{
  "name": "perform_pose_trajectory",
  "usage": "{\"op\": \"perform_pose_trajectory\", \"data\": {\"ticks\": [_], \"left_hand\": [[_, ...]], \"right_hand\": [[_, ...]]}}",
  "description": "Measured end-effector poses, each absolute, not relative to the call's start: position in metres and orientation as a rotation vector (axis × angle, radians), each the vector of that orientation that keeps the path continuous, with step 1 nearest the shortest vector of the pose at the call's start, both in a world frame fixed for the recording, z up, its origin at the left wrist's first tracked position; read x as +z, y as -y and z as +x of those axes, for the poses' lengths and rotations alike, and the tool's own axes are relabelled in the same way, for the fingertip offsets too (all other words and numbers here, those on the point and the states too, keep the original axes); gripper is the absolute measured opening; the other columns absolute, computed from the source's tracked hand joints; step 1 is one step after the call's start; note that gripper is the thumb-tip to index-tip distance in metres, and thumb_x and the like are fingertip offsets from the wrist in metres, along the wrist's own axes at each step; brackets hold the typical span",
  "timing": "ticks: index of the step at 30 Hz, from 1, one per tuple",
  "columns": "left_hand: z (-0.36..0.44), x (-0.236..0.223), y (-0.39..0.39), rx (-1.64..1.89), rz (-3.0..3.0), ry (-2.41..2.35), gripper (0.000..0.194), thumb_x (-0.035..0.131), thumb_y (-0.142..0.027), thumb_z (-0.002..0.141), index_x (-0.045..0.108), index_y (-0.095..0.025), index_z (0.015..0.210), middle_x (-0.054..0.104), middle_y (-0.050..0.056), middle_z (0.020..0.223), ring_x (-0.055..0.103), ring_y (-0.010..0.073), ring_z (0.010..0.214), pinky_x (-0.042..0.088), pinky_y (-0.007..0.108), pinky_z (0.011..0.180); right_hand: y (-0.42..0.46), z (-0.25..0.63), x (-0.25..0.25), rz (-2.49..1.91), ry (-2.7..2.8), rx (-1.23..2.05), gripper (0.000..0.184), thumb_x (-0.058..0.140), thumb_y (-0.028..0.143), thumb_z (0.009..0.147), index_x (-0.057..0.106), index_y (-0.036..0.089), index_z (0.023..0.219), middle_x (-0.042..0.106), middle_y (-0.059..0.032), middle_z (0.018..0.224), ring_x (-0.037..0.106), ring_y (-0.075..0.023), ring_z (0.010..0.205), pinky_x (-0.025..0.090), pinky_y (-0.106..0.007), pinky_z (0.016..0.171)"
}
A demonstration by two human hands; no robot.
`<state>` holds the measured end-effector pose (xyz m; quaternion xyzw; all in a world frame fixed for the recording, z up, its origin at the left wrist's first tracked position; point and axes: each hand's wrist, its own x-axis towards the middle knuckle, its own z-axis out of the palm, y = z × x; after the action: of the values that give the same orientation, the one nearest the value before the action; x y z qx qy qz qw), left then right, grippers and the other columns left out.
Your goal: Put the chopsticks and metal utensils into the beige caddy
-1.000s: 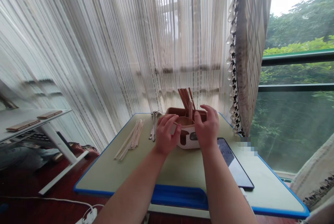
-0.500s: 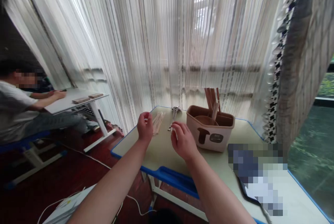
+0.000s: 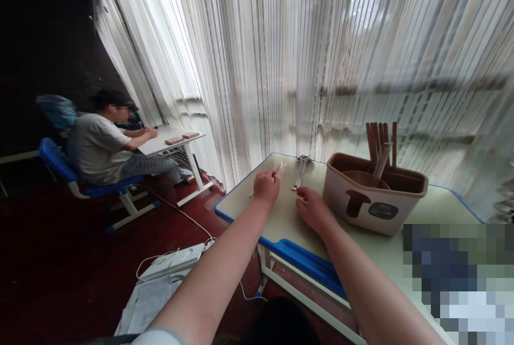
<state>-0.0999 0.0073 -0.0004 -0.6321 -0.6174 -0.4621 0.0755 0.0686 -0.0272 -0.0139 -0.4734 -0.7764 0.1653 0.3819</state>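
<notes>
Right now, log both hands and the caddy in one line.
left hand: over pale sticks, grip unclear | right hand: open, near metal utensils, contact unclear | caddy: upright, brown sticks protruding

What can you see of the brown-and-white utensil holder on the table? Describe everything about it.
The utensil holder is a brown-rimmed, off-white tub, apparently plastic, standing upright on the table. Its front bears a brown T-like shape and a dark grey, rounded badge. Inside, a brown curved wall bounds a front compartment; slim brown sticks stand behind it, some leaning. The right hand is near its left end; contact is unclear.
</notes>
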Motion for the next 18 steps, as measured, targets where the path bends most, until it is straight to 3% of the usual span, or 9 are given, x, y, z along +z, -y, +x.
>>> {"op": "perform_pose_trajectory", "data": {"ticks": [7, 13, 18], "left_hand": [[-0.0962, -0.0021, -0.0026, -1.036, -1.913, 2.113, 0.026, 0.055, -0.020, 0.074, 0.065, -0.013, 0.098, 0.060, 0.017, 0.098, 0.049, 0.0297, 0.097, 0.036, 0.041, 0.086], [-0.0986, -0.0033, -0.0044, -0.834, -1.814, 2.280, 0.030, 0.051, -0.025, 0.079, 0.066, -0.005, 0.095, 0.059, 0.022, 0.099, 0.048, 0.0330, 0.099, 0.036, 0.042, 0.083], [-0.0988, 0.0002, -0.0054, -0.697, -1.796, 2.347, 0.030, 0.043, -0.022, 0.082, 0.066, -0.010, 0.097, 0.060, 0.020, 0.101, 0.049, 0.0322, 0.101, 0.037, 0.043, 0.083]], "right_hand": [[0.0345, 0.0723, -0.0083, -1.166, 2.062, 0.311, 0.031, 0.048, 0.024, 0.080, 0.059, 0.016, 0.108, 0.062, -0.0118, 0.111, 0.055, -0.0226, 0.106, 0.040, -0.036, 0.095], [0.0330, 0.0763, -0.0082, -1.177, 2.049, 0.342, 0.034, 0.048, 0.027, 0.081, 0.057, 0.016, 0.111, 0.061, -0.0116, 0.113, 0.055, -0.0228, 0.108, 0.040, -0.036, 0.096], [0.0319, 0.0769, -0.0085, -1.197, 2.030, 0.366, 0.034, 0.048, 0.027, 0.080, 0.057, 0.015, 0.111, 0.061, -0.0118, 0.114, 0.055, -0.0224, 0.107, 0.040, -0.035, 0.096]]}}
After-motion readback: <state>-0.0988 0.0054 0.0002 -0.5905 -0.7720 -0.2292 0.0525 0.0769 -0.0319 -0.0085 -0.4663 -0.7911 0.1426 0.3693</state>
